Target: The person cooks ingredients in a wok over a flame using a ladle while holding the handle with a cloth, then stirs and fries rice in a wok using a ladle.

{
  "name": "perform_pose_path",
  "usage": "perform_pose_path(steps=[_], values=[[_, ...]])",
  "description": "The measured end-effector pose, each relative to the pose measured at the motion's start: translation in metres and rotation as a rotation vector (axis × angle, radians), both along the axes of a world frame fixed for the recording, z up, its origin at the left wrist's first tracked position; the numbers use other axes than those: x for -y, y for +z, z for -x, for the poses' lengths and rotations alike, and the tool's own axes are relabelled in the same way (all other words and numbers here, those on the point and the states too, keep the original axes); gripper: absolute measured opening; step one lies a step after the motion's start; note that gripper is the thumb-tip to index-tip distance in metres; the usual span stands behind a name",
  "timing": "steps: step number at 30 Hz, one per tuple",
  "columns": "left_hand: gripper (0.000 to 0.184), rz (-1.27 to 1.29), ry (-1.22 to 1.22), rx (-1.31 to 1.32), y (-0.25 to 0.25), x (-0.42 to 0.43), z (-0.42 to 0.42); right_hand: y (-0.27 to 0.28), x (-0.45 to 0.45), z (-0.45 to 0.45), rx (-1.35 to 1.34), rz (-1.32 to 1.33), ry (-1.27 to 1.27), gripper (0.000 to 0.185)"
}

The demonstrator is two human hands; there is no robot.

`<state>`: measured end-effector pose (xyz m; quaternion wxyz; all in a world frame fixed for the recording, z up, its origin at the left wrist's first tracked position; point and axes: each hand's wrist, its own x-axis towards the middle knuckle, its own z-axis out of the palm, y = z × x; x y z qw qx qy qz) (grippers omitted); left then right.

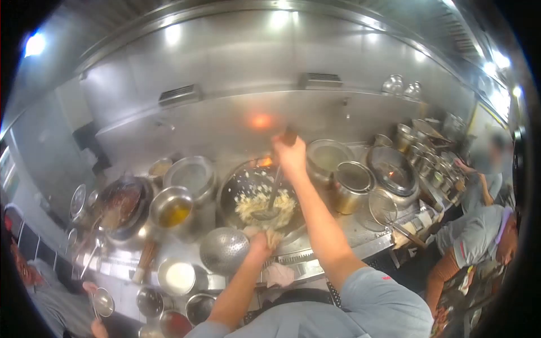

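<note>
A large dark wok (226, 198) sits on the burner in front of me. Pale yellow-white chopped food (252, 204) lies in it, and some small bits look airborne over the far side. My right hand (291, 159) is closed around the upper end of a ladle (276, 188), whose bowl rests among the food. At the wok's near rim, my left hand (260, 246) is closed on a folded cloth (274, 239) pressed against the rim. A perforated strainer (224, 250) lies just left of that hand. Flames (265, 161) show behind the wok.
A pot of yellow oil (174, 213) and a lidded-looking round vessel (190, 176) stand left. A metal pot (353, 183), a wire skimmer (383, 209) and another wok (390, 169) are right. A bowl of white liquid (179, 276) sits nearer me. Co-workers stand at both sides.
</note>
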<state>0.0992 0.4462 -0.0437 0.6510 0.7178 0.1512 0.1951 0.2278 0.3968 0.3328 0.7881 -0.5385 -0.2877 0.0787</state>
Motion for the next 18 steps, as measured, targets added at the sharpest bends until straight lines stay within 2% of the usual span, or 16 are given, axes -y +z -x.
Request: perform_pose_path(steps=[1, 2, 3, 4, 5, 6, 8, 9, 11, 12, 14, 15, 16, 17, 18], values=[[0.016, 0.234, -0.022, 0.062, -0.020, -0.009, -0.008, -0.043, -0.021, -0.013, 0.083, 0.098, -0.049, 0.007], [0.017, 0.573, 0.080, 0.045, 0.001, 0.008, -0.003, -0.053, -0.030, -0.017, 0.200, 0.070, -0.157, 0.008], [0.019, 0.796, 0.201, 0.048, 0.026, 0.038, 0.012, -0.049, -0.040, -0.029, 0.324, 0.030, -0.271, 0.008], [0.022, 0.899, 0.287, 0.053, 0.048, 0.063, 0.033, -0.040, -0.049, -0.041, 0.438, -0.009, -0.388, 0.009], [0.025, 0.959, 0.328, 0.074, 0.069, 0.084, 0.059, -0.017, -0.046, -0.048, 0.358, -0.027, -0.313, 0.010], [0.028, 1.001, 0.374, 0.087, 0.090, 0.100, 0.074, 0.012, -0.037, -0.052, 0.277, -0.038, -0.239, 0.011], [0.018, 1.003, 0.310, 0.124, 0.095, 0.087, 0.063, 0.044, -0.025, -0.049, 0.164, -0.042, -0.112, 0.011], [0.013, 0.931, 0.256, 0.121, 0.089, 0.065, 0.046, 0.038, -0.024, -0.037, 0.155, -0.018, -0.102, 0.011], [0.010, 0.607, 0.110, 0.076, 0.059, 0.013, 0.008, 0.023, -0.011, -0.019, 0.141, 0.016, -0.114, 0.010], [0.012, 0.591, 0.090, 0.054, 0.049, 0.002, 0.000, -0.014, -0.024, -0.027, 0.136, 0.104, -0.144, 0.009], [0.021, 0.743, 0.090, 0.049, 0.040, 0.018, 0.006, -0.062, -0.038, -0.045, 0.144, 0.014, -0.096, 0.011], [0.027, 0.866, 0.078, 0.098, 0.044, 0.037, 0.019, -0.065, -0.049, -0.073, 0.201, -0.001, -0.186, 0.011], [0.032, 0.988, 0.036, 0.159, 0.049, 0.056, 0.038, -0.037, -0.041, -0.082, 0.285, 0.016, -0.313, 0.010], [0.037, 1.078, -0.040, 0.221, 0.049, 0.066, 0.051, -0.013, -0.033, -0.086, 0.175, -0.041, -0.242, 0.010], [0.038, 1.033, 0.126, 0.073, 0.105, 0.087, 0.065, 0.010, -0.026, -0.087, 0.077, -0.102, -0.168, 0.010]])
